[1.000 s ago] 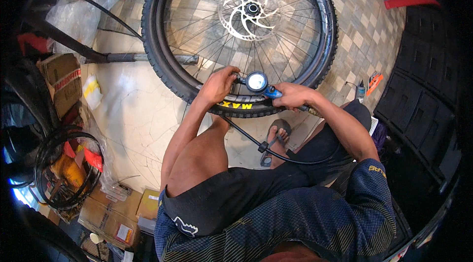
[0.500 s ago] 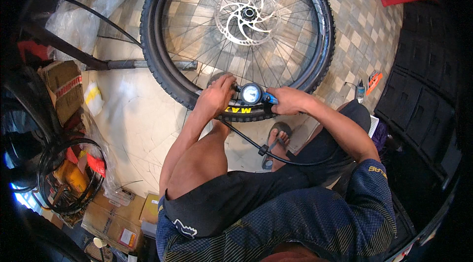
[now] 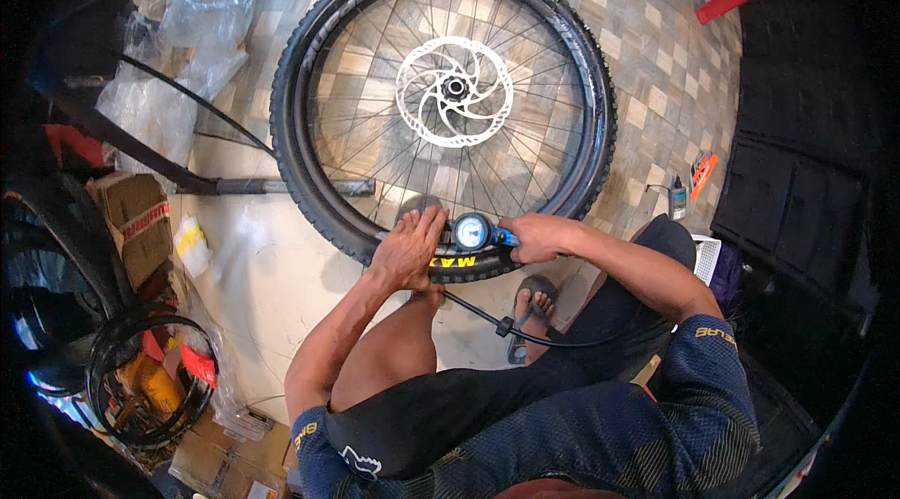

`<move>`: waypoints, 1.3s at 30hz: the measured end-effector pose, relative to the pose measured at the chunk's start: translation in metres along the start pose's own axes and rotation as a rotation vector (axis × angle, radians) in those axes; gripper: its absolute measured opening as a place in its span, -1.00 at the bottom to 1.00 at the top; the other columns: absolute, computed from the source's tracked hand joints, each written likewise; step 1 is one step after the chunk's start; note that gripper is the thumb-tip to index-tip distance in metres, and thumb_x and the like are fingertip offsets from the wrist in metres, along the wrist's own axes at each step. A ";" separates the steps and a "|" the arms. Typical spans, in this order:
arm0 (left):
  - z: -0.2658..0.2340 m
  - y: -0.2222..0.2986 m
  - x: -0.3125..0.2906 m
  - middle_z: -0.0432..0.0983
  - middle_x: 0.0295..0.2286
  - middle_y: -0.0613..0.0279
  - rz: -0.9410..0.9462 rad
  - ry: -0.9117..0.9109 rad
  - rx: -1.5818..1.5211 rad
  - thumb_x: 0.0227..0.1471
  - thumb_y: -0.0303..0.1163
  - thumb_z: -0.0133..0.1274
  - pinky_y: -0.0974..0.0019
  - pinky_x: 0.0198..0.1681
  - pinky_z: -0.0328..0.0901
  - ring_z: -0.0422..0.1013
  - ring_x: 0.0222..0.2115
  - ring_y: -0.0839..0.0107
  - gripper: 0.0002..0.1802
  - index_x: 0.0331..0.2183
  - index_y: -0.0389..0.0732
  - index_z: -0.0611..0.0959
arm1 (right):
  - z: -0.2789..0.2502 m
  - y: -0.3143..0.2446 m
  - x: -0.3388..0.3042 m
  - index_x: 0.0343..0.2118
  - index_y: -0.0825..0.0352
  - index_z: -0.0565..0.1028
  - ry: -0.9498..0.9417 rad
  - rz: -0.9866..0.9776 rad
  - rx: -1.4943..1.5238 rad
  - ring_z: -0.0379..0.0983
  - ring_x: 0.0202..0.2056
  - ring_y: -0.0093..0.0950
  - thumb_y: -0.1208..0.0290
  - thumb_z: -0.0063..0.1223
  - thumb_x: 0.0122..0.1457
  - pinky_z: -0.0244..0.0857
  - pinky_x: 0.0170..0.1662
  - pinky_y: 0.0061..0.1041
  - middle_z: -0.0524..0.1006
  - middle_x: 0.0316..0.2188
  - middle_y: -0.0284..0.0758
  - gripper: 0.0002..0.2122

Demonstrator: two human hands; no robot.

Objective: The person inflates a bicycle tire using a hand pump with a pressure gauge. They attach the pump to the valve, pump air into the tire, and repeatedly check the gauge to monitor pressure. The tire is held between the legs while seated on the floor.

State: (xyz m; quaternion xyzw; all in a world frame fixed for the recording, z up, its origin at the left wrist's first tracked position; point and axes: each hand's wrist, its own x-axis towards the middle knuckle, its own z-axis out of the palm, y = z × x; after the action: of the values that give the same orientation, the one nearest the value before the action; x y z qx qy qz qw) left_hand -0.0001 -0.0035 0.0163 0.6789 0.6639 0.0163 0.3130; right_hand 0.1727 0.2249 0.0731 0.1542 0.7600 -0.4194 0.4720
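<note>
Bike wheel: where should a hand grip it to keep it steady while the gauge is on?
Probably the near tyre arc, from the person's side beside the gauge: the bike wheel leans close there, and the left hand already presses that tread, clear of spokes and disc rotor.

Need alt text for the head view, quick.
Left hand presses the black knobby bicycle wheel while right hand holds a blue-handled round pressure gauge at its rim; a black hose trails to the tiled floor.
</note>
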 end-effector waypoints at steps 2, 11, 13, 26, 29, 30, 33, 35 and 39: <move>-0.003 0.000 0.003 0.22 0.22 -0.19 0.009 -0.017 -0.031 -0.59 0.13 0.54 0.05 0.28 0.24 0.30 0.19 -0.23 0.53 0.31 -0.41 0.14 | 0.008 0.008 0.004 0.03 0.45 0.46 0.041 -0.009 -0.001 0.61 -0.21 0.01 0.38 0.12 -0.03 0.47 -0.15 -0.08 0.63 -0.30 0.09 -0.51; 0.009 -0.005 0.003 0.24 0.19 -0.19 0.048 0.078 -0.135 -0.62 -0.06 0.56 0.00 0.28 0.23 0.31 0.16 -0.24 0.46 0.29 -0.41 0.19 | 0.019 0.014 0.010 -0.04 0.44 0.49 0.093 0.028 -0.034 0.60 -0.19 -0.01 0.34 0.15 -0.02 0.46 -0.12 -0.09 0.64 -0.29 0.07 -0.55; 0.012 -0.008 0.001 0.24 0.19 -0.19 0.055 0.105 -0.129 -0.62 -0.07 0.56 0.00 0.28 0.23 0.31 0.16 -0.25 0.46 0.29 -0.42 0.18 | 0.017 0.009 0.007 -0.07 0.44 0.51 0.118 0.019 -0.035 0.60 -0.19 -0.01 0.33 0.15 0.00 0.45 -0.12 -0.08 0.64 -0.29 0.06 -0.58; 0.003 -0.005 0.002 0.23 0.21 -0.22 0.056 0.050 -0.123 -0.58 0.13 0.55 0.03 0.31 0.23 0.31 0.18 -0.26 0.49 0.30 -0.37 0.19 | 0.027 0.011 0.015 -0.14 0.48 0.56 0.139 0.107 0.002 0.60 -0.19 0.02 0.40 0.10 0.00 0.46 -0.14 -0.09 0.63 -0.28 0.09 -0.65; 0.006 -0.006 0.001 0.23 0.20 -0.21 0.052 0.048 -0.121 -0.61 0.08 0.56 0.01 0.30 0.22 0.31 0.17 -0.25 0.50 0.29 -0.41 0.19 | 0.024 0.007 0.011 -0.15 0.48 0.57 0.143 0.105 0.002 0.61 -0.19 0.02 0.44 0.10 -0.01 0.46 -0.14 -0.10 0.63 -0.29 0.10 -0.66; 0.006 -0.006 0.000 0.22 0.19 -0.20 0.049 0.050 -0.124 -0.63 0.06 0.56 0.01 0.29 0.22 0.31 0.16 -0.25 0.50 0.28 -0.42 0.19 | 0.023 0.005 0.011 -0.15 0.48 0.57 0.143 0.100 -0.001 0.61 -0.19 0.02 0.45 0.09 -0.02 0.46 -0.14 -0.10 0.63 -0.29 0.10 -0.66; 0.008 -0.006 0.001 0.19 0.23 -0.22 0.044 0.055 -0.111 -0.62 0.12 0.55 0.03 0.29 0.23 0.31 0.18 -0.22 0.54 0.29 -0.46 0.16 | 0.028 0.012 0.015 -0.18 0.47 0.58 0.144 0.085 -0.003 0.61 -0.20 0.03 0.47 0.09 -0.04 0.47 -0.15 -0.11 0.63 -0.29 0.10 -0.68; 0.002 0.000 0.001 0.16 0.26 -0.23 -0.013 0.042 -0.105 -0.60 0.16 0.54 0.06 0.29 0.23 0.30 0.19 -0.20 0.56 0.29 -0.48 0.14 | 0.027 0.012 0.014 -0.21 0.47 0.59 0.116 0.095 0.004 0.61 -0.20 0.03 0.48 0.08 -0.05 0.47 -0.15 -0.11 0.64 -0.29 0.10 -0.70; -0.007 0.006 0.003 0.13 0.28 -0.25 -0.043 0.020 -0.080 -0.62 0.23 0.53 0.10 0.28 0.25 0.30 0.20 -0.16 0.62 0.30 -0.51 0.10 | 0.021 0.013 0.014 -0.24 0.46 0.61 0.042 0.098 0.039 0.62 -0.22 0.00 0.49 0.07 -0.07 0.47 -0.18 -0.10 0.64 -0.31 0.09 -0.71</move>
State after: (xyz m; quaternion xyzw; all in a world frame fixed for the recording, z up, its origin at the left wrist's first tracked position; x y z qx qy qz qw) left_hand 0.0024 0.0023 0.0229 0.6513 0.6802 0.0429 0.3337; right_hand 0.1863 0.2142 0.0503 0.2092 0.7529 -0.4070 0.4730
